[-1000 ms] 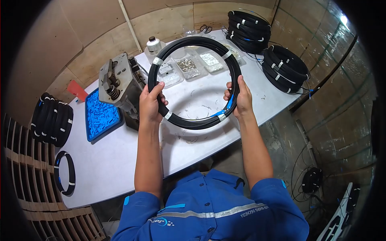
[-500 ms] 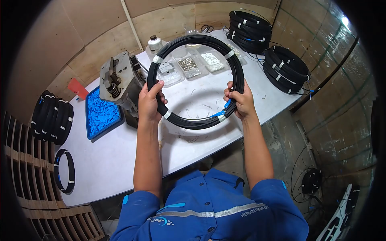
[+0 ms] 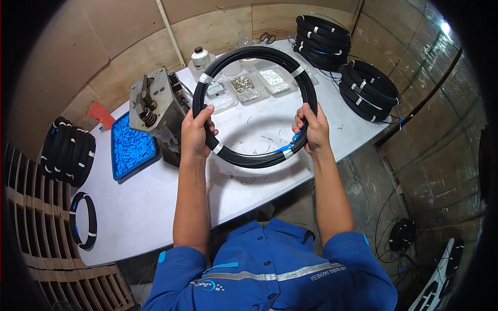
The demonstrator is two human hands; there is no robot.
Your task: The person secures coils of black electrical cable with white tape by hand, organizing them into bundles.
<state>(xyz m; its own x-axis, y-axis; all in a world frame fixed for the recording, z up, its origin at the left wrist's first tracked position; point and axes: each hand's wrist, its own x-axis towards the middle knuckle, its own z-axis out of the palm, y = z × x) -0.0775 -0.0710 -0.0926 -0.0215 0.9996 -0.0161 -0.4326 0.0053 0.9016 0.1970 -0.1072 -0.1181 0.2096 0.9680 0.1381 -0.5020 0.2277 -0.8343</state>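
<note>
A coil of black cable (image 3: 249, 53), bound with several white tape bands, is held up above the white table by both hands. My left hand (image 3: 196, 130) is wrapped round the coil's left side, thumb on top. On the opposite side my right hand (image 3: 313, 128) grips the coil, fingers curled through the ring. A blue connector (image 3: 287, 147) shows on the inner lower right of the coil, close to my right hand. The palms and the cable parts inside them are hidden.
A metal press-like machine (image 3: 160, 101) stands left of the coil, beside a tray (image 3: 115, 165) of blue pieces. Clear boxes (image 3: 248, 92) of small parts and a white bottle (image 3: 200, 58) are behind. Stacked black coils (image 3: 369, 90) lie at right; more coils (image 3: 67, 151) stand at left.
The coil and both hands have shifted very slightly to the right. My right hand's fingers have adjusted a little on the coil; both hands keep their hold.
</note>
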